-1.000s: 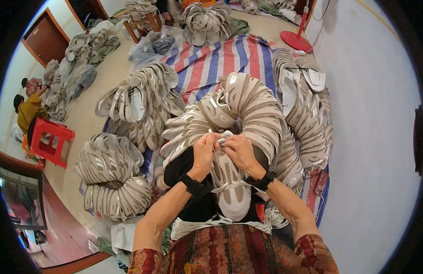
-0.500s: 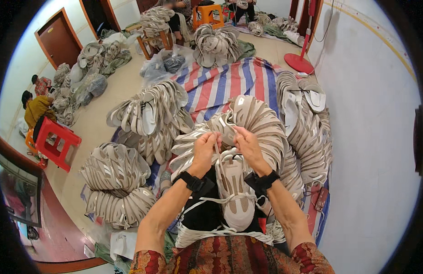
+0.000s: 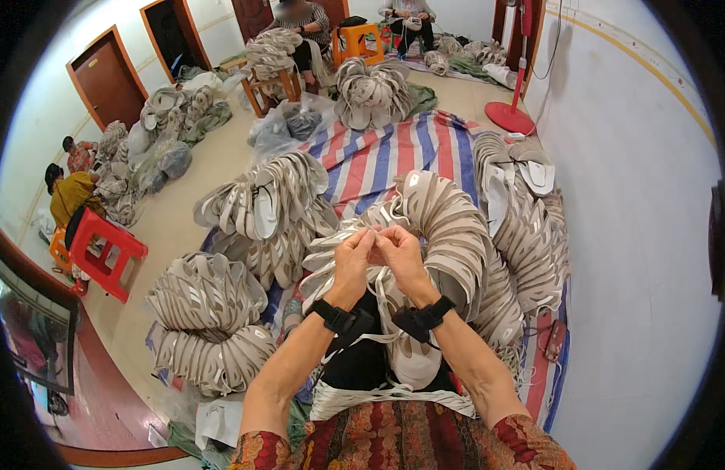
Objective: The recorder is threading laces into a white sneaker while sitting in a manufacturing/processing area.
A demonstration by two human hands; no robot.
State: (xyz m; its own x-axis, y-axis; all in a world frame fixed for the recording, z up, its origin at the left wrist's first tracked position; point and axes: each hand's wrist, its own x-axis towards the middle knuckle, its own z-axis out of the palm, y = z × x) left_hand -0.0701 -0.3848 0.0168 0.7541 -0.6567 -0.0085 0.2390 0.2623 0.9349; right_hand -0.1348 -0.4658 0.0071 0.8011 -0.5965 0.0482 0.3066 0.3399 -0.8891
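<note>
My left hand (image 3: 351, 265) and my right hand (image 3: 403, 257) meet in front of me, thumbs and fingertips pinched together on a pale shoelace, whose end is hidden between them. The shoelace (image 3: 383, 301) hangs from the fingers to a beige shoe upper (image 3: 415, 370) lying on my dark-clad lap, toe toward me. My right wrist and its black strap cover much of that shoe. Just beyond my hands curves a thick ring of nested beige shoe uppers (image 3: 450, 223). Across my lap, close to my body, lies a bundle of white laces (image 3: 390, 399).
More stacks of shoe uppers stand left (image 3: 209, 290) and right (image 3: 527, 243) on a striped sheet (image 3: 394, 160). A red stool (image 3: 108, 252) is at left, a red stand base (image 3: 513, 117) near the right wall (image 3: 636, 274). Other people sit working farther off.
My hands have come together from slightly apart, the right moving left to meet the left. The right forearm now covers more of the shoe. The view has shifted slightly.
</note>
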